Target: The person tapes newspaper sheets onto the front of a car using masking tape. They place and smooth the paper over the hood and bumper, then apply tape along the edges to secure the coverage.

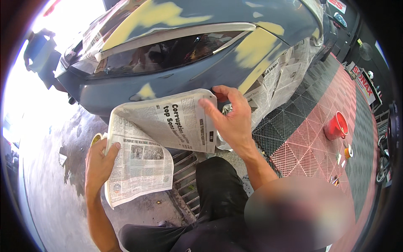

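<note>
A folded sheet of newspaper (155, 138) is held up against the lower front of a grey-blue car bumper (126, 90) patched with yellow filler. My left hand (100, 161) grips the paper's lower left edge, thumb over the front. My right hand (230, 115) pinches the paper's upper right corner against the bumper. Behind my left hand peeks a roll of masking tape (96, 138). More newspaper (279, 77) is taped over the bumper's right side. Tape strips frame the dark headlight (168, 52).
A metal drain grate (187, 176) lies under the paper beside my dark trouser leg (218, 193). Red and black grid floor tiles (310, 122) stretch right, carrying a red bucket (336, 125) and small items. Wet concrete lies left.
</note>
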Action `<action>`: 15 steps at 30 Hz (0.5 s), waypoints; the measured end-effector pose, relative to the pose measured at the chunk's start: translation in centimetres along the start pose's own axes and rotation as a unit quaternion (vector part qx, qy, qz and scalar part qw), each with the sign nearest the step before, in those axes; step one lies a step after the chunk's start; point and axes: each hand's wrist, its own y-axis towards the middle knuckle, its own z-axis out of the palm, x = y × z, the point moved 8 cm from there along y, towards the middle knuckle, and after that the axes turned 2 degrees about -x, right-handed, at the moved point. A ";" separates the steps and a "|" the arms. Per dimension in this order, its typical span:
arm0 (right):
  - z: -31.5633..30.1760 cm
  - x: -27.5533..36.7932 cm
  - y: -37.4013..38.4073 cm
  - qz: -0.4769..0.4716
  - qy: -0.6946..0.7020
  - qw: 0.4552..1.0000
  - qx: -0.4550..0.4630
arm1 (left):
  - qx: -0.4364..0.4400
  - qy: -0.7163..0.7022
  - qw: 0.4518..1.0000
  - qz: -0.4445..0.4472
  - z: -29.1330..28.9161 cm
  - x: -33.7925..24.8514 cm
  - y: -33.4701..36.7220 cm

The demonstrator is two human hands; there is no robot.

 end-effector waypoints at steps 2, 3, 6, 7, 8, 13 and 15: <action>0.8 -1.8 0.1 0.058 0.067 0.996 -0.001 | -0.023 0.081 0.996 0.013 -0.6 -0.1 -0.1; 0.7 -1.7 0.2 0.047 0.067 0.997 0.000 | -0.034 0.120 0.992 0.022 -0.8 -0.4 -0.1; 0.0 -0.3 0.1 0.016 0.064 0.998 0.003 | -0.125 0.167 0.968 0.136 -2.8 0.0 -2.3; -0.2 0.3 -0.1 0.006 0.059 0.998 0.008 | -0.099 0.162 0.975 0.114 -3.2 0.8 -2.5; -0.2 0.9 -0.2 -0.002 0.056 0.998 0.014 | -0.073 0.158 0.980 0.090 -4.2 1.0 -2.9; -3.8 3.8 -0.6 -0.039 0.053 0.997 -0.032 | -0.038 0.126 0.987 0.093 -7.0 0.6 -5.6; -5.3 4.3 -0.5 -0.038 0.062 0.997 -0.037 | -0.044 0.106 0.988 0.103 -7.5 0.4 -5.8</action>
